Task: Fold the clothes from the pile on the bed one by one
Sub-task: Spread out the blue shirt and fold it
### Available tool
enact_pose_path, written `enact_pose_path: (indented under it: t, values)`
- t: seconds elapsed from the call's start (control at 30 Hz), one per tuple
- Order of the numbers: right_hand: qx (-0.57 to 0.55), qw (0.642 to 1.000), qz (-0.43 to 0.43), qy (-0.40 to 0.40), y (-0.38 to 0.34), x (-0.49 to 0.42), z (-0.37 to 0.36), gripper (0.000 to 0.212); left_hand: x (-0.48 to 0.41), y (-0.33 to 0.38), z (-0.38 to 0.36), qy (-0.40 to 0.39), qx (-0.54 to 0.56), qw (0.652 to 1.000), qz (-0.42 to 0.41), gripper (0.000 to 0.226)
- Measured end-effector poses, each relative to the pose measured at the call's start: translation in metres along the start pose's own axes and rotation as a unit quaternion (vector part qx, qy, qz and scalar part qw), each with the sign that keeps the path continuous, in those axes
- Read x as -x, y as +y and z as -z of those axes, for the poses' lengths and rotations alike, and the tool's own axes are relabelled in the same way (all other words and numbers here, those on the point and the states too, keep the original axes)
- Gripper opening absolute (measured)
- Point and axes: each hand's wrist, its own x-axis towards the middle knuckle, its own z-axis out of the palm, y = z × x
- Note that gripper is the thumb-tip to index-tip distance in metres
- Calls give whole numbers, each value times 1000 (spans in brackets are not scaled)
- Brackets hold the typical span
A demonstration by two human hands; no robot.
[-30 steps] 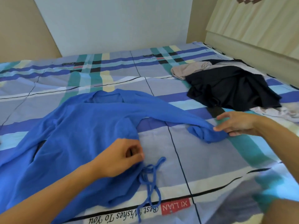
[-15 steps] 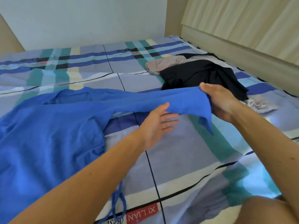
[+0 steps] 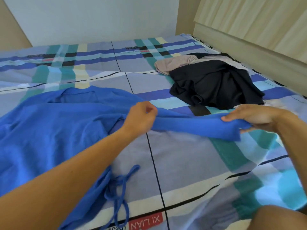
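A blue garment lies spread on the bed at 9 o'clock, its sleeve stretched between the left hand, pinching it, and the right hand, gripping its end. The clothes pile sits beyond at 1 o'clock.

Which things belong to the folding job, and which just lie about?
Job: blue long-sleeved garment, its sleeve held by left hand and right hand; crumpled black garment and pale pink garment in the pile.
Lying about: plaid bedsheet; beige wooden headboard.
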Motion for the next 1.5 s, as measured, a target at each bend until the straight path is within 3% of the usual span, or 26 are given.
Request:
enact_pose_path:
  t: [0.07, 0.1, 0.2, 0.3, 0.37, 0.43, 0.5, 0.53, 0.6, 0.7, 0.83, 1.07, 1.13, 1.2, 1.27, 1.37, 1.5]
  values:
    - [-49, 997, 23, -55, 5, 4, 4, 66, -17, -29, 15, 66, -158, 985, -20, 23]
    - [-38, 996, 27, -71, 6, 7, 4, 67, -23, -47, 19, 72, -240, 968, -13, 32]
    - [-76, 993, 45, -74, -2, 12, 0, 44, -19, -88, 19, -33, -401, 915, 45, 67]
    - [-154, 984, 87, -31, -22, 11, -16, 35, -14, -83, 20, -97, -406, 908, 34, 82]
    - [-180, 976, 120, -14, -46, 12, -34, 38, -6, -58, 24, -135, -325, 935, -53, 94]
    - [-164, 970, 171, -47, -71, 14, -53, 64, 7, -25, 16, -179, -148, 964, -126, 110]
    - [-178, 957, 212, -88, -97, 18, -76, 55, 21, 7, 5, -180, 44, 975, -125, 109]
    - [-186, 949, 229, -108, -110, 19, -88, 45, 23, 18, 3, -162, 133, 971, -118, 94]
    - [-199, 935, 259, -138, -132, 21, -109, 31, 19, 32, 9, -100, 262, 956, -90, 44]
    - [-237, 925, 284, -89, -153, 12, -127, 28, 2, 24, 34, 9, 307, 952, -6, 5]
    - [-160, 942, 281, 94, -159, -20, -150, 23, -20, 1, 83, 72, 380, 916, 106, 13]
    - [72, 958, 266, 74, -131, -70, -197, 65, -48, -80, 204, 205, 498, 827, 161, 20]
    - [86, 960, 258, 63, -126, -79, -204, 65, -41, -120, 225, 250, 449, 832, 207, 22]
    - [115, 959, 254, 53, -121, -87, -210, 65, -28, -159, 235, 258, 331, 872, 251, 23]
    - [159, 952, 257, 49, -119, -92, -215, 66, -15, -189, 244, 264, 253, 890, 274, 16]
    - [193, 940, 270, 72, -120, -95, -222, 62, -3, -211, 263, 298, 189, 901, 252, 8]
    - [172, 921, 318, 148, -136, -84, -242, 54, 23, -233, 298, 293, -60, 928, 222, 28]
